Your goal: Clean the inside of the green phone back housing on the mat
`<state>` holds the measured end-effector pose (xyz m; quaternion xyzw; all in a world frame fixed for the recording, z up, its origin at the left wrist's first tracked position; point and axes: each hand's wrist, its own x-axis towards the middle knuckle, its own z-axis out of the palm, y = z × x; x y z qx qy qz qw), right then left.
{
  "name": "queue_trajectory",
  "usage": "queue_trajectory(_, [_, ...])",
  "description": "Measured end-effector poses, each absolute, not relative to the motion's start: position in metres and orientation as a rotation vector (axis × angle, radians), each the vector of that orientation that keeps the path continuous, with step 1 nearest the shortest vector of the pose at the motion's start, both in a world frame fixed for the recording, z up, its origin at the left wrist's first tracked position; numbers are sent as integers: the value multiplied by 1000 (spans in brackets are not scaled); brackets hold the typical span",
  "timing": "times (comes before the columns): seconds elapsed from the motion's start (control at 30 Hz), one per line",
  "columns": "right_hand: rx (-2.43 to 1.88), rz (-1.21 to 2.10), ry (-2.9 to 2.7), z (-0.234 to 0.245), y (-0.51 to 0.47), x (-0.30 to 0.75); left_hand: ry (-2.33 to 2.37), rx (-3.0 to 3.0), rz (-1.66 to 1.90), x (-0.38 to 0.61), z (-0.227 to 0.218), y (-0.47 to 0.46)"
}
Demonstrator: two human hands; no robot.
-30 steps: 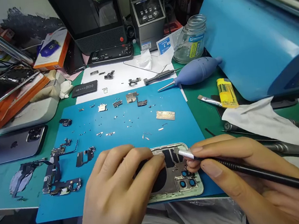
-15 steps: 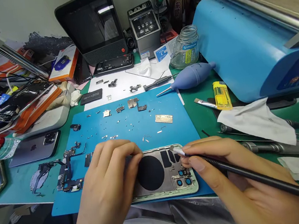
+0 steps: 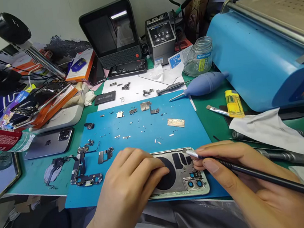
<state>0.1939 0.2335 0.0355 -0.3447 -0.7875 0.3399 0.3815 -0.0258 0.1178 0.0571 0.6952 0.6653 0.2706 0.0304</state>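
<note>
Looking down at the tabletop (image 3: 213, 121), we find a stripped phone housing (image 3: 179, 176) lying flat at the near edge of a blue mat (image 3: 143, 129), its camera holes toward the right. Our left hand (image 3: 128, 193) rests on the housing's left part, fingers curled and pressing down on it, nothing held inside them. Our right hand (image 3: 238, 177) has its grip closed around a long black tool (image 3: 258, 177), pinched between thumb and fingers like a pen, with the silver tip (image 3: 191, 154) touching the housing's far right corner. Small screws and metal shields (image 3: 147, 106) lie scattered across the mat beyond the housing, and flex cable assemblies (image 3: 83, 169) sit near its left edge. A blue air blower (image 3: 206, 83) and a yellow lighter (image 3: 234, 104) lie on the green surface to the right, well apart from both hands.
</note>
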Motion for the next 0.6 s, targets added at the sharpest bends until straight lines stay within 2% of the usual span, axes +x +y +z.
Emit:
queue_trajectory(0.33, [-880,974,-1909,39,231,191,1977,2446,773,-26,61,131])
queue_trajectory(0.6, [-984,1063,-1749,45,218,182,1910,2679,553,-28,67,130])
